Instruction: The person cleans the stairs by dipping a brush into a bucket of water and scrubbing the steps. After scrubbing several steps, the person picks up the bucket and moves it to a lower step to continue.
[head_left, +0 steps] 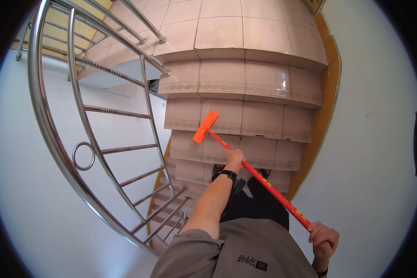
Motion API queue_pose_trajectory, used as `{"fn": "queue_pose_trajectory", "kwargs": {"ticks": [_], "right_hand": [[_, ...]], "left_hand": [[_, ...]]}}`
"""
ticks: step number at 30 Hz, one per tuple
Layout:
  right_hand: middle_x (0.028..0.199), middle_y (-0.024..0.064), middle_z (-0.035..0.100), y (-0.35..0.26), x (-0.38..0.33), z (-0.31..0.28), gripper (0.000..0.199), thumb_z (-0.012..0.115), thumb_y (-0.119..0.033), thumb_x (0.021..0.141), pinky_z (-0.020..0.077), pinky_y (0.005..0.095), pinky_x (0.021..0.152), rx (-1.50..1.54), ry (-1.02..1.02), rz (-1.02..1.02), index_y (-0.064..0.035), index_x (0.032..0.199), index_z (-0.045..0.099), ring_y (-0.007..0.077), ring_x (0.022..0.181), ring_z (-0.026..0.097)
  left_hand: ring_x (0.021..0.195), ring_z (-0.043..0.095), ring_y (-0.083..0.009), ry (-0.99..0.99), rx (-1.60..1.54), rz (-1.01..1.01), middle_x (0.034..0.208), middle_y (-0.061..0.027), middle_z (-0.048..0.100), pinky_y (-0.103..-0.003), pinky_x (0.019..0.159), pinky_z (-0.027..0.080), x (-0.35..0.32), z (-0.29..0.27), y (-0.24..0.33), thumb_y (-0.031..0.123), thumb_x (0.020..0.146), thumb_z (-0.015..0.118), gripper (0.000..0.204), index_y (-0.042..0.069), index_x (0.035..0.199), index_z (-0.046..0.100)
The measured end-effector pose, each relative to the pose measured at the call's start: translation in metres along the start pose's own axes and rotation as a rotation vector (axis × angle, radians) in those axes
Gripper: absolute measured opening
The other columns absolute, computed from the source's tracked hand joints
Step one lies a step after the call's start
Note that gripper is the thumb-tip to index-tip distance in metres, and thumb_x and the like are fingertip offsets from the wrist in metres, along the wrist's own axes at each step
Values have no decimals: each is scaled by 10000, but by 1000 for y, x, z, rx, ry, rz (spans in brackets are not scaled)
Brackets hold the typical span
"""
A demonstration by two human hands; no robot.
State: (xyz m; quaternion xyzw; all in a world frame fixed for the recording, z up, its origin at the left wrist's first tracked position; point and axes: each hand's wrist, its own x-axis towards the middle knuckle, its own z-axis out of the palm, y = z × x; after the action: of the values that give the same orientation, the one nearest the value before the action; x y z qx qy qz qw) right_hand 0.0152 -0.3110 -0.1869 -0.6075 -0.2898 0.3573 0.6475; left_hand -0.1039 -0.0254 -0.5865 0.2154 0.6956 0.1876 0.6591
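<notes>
A broom with a long red handle (273, 191) and an orange head (205, 127) slants across the stairs in front of me. Its head is on one of the steps (222, 113); bristles cannot be made out from above. My left hand (235, 158) is wrapped round the handle a short way behind the head, with that arm stretched forward. Low on the right, my right hand (324, 240) is closed round the handle's upper end, beside my body.
Pinkish tiled steps rise ahead to a landing (220, 32). A steel railing (55, 125) curves along the left, with lower stairs (164, 208) visible through it. On the right are a brown skirting (322, 116) and a white wall (370, 129). My feet are partly hidden below my arms.
</notes>
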Motion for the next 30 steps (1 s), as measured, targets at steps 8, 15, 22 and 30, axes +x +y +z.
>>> {"fn": "queue_pose_trajectory", "kwargs": {"ticks": [8,15,22,30], "right_hand": [[535,52,529,-4,5,-40,120,498,-49,694,475,404,756,6,-32,21,-41,586,549,195,529,532],[542,48,536,16,20,-30,118,474,-36,672,483,399,767,51,-26,41,-39,587,555,189,531,528],[537,42,526,19,33,3,109,489,-47,672,479,396,759,29,-10,57,-53,585,555,190,533,529],[538,43,529,27,47,46,146,510,-64,738,466,394,745,87,-12,24,-56,596,541,181,524,514]], "left_hand": [[483,525,-195,-2,-81,0,694,-120,570,-338,400,430,-19,23,-8,-19,884,503,85,3,961,476],[484,527,-199,41,-154,-27,670,-113,549,-337,390,419,8,11,-3,-24,883,509,79,12,938,465],[479,509,-204,32,-175,-6,682,-112,538,-341,394,415,28,-9,13,-31,896,484,106,9,977,429],[491,532,-208,67,-144,15,704,-117,541,-342,398,431,42,-34,44,-40,886,494,209,35,1047,384]]}}
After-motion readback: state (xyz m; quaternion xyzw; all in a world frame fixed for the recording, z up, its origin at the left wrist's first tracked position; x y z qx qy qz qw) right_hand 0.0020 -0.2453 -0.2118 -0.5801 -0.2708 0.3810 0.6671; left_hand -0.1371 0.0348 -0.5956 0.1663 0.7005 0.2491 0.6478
